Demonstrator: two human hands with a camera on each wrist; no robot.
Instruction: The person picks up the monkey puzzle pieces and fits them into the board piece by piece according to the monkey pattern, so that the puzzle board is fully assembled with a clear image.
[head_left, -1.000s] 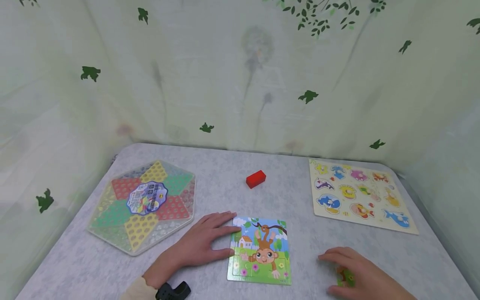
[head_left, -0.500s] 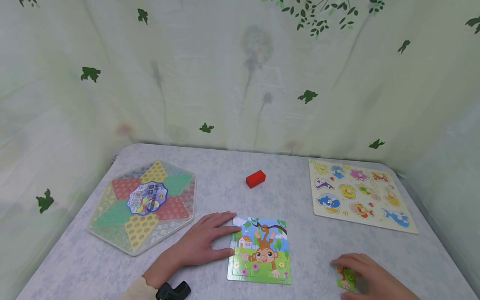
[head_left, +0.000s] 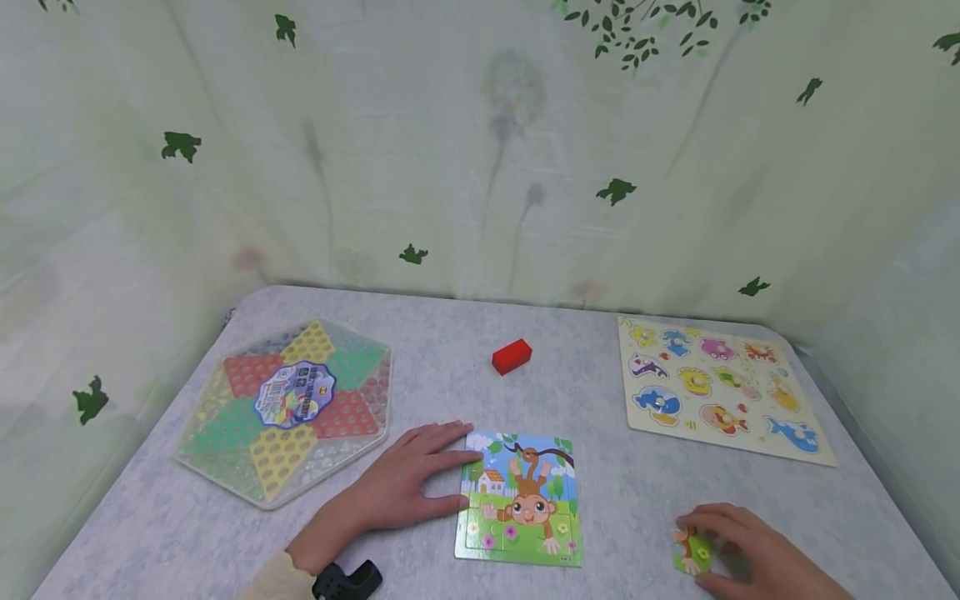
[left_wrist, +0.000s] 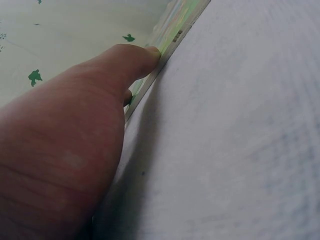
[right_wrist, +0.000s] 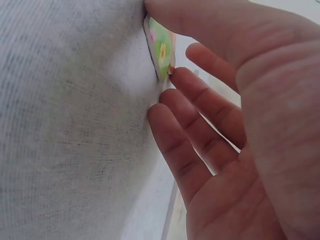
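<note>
A square monkey jigsaw puzzle (head_left: 525, 500) lies flat on the grey cloth, near the front middle. My left hand (head_left: 408, 487) rests at its left side, fingers spread and fairly straight, with fingertips and thumb on the edge. The left wrist view has the thumb (left_wrist: 145, 55) at the rim of the puzzle board (left_wrist: 173, 45). To the right, my right hand (head_left: 750, 550) pinches a small jigsaw piece (head_left: 694, 553), green with brown and a yellow flower, between thumb and index finger. In the right wrist view the piece (right_wrist: 162, 47) stays low by the cloth; the other fingers (right_wrist: 172, 135) extend below it.
A hexagonal Chinese checkers board (head_left: 225, 462) in clear packaging lies at the left. Behind the puzzle sits a red block (head_left: 512, 357). A wooden animal peg puzzle (head_left: 705, 408) is at the back right. A leaf-printed curtain (head_left: 450, 167) rises behind the table.
My right hand has shifted slightly right, uncovering more of the piece, and its fingertips have come to the piece's edges. The piece has turned a little. My left hand stays put.
</note>
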